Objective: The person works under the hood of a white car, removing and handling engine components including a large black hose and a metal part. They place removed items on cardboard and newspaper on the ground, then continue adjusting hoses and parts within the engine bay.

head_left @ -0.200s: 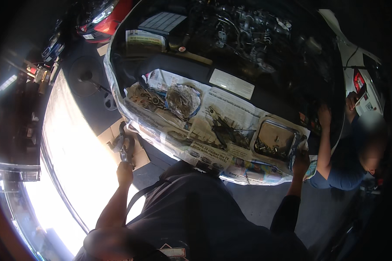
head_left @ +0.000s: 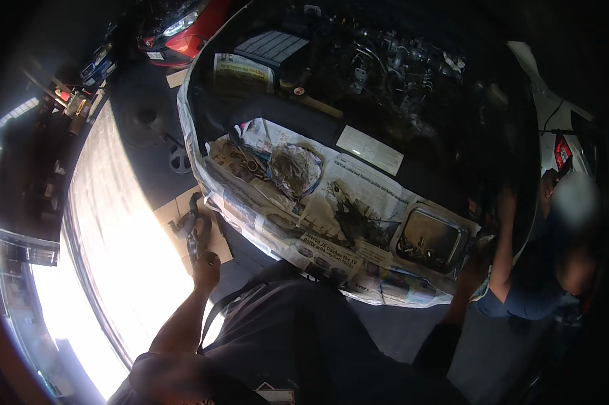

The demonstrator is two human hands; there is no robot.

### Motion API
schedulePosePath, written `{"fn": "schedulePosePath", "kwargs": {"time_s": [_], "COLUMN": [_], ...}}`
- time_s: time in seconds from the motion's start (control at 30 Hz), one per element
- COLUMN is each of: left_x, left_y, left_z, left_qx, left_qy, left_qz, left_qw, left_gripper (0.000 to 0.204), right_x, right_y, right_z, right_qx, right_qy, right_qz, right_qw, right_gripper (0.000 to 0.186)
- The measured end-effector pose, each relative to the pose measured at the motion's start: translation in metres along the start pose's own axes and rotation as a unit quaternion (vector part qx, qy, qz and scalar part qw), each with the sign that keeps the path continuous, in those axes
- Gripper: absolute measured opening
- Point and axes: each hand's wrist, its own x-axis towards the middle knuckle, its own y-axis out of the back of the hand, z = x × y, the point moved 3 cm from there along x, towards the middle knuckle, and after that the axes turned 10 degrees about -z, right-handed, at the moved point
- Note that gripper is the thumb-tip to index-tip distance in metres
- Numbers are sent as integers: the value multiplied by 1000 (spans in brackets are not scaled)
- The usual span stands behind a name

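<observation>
My left hand (head_left: 206, 268) is closed, at the near end of a dark branched metal pipe part (head_left: 195, 229) lying on flattened cardboard (head_left: 218, 244). Whether the hand touches the part, or has anything in it, is hidden. My right hand (head_left: 475, 264) is in shadow at the right corner of the newspaper (head_left: 412, 291) covering the car's front edge. It is beside a metal tray (head_left: 412, 260) holding small hardware; its fingers do not show clearly. Pliers-like tools (head_left: 345, 212) and a dirty crumpled bundle (head_left: 294, 169) rest on the newspaper to the left.
Beyond the newspaper lies the open engine bay (head_left: 399, 74). A co-worker (head_left: 530, 277) leans in at the right, one arm reaching toward the bay. A red car (head_left: 186, 34) stands at the far left, and a round stand base (head_left: 145, 118) is on the floor.
The view has shifted slightly and grown darker. My left hand has moved a little to the right across the near end of the metal part. My right hand stays around the newspaper corner.
</observation>
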Motion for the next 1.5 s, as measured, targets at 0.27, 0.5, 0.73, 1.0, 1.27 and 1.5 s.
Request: {"fn": "schedulePosePath", "kwargs": {"time_s": [0.27,0.5,0.73,1.0,1.27,1.5], "left_x": [-12,-28,-62,-62,-48,-90], "left_y": [-12,-15,-65,-111,-89,-85], "left_z": [12,-41,-135,-171,-137,-165], "left_qx": [7,-32,-73,-91,-175,-207], "left_qy": [16,115,249,278,291,340], "left_qz": [-28,-32,-105,-212,-167,-209], "left_qw": [999,992,960,932,925,893], "left_gripper": [22,32,42,45,50,44], "right_x": [-21,-94,-92,-101,-101,-50], "right_y": [-56,-152,-223,-334,-364,-308], "right_z": [-230,-340,-429,-471,-442,-443], "right_qx": [175,83,124,-130,-69,359], "right_qy": [138,279,430,318,301,189], "right_qz": [-174,-369,-366,-537,-501,-471], "right_qw": [959,883,816,770,808,783], "right_gripper": [43,58,43,67,60,32]}}
